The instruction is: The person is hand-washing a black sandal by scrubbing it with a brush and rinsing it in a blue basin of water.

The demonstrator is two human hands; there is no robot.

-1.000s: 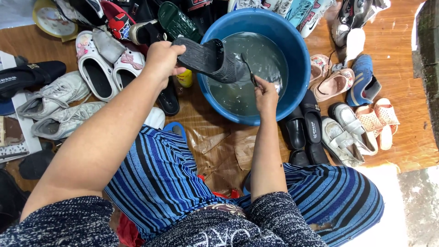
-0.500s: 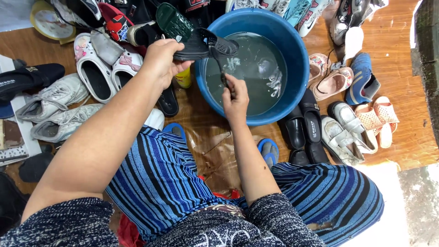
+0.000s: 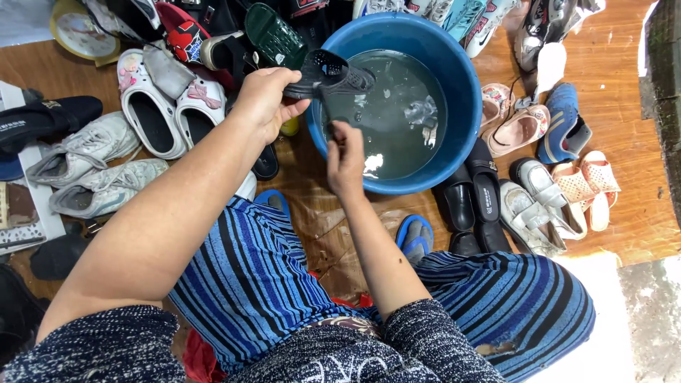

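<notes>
Gripping a dark perforated shoe (image 3: 328,74) in our left hand (image 3: 266,99), we are holding it over the blue basin's (image 3: 464,92) near-left rim — our right hand (image 3: 345,157), just below, is seemingly closing on a small brush, mostly hidden.

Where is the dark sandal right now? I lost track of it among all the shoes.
In the head view, the dark sandal is upper centre, held by the left hand over the blue basin's left rim, just above the right hand.
</notes>
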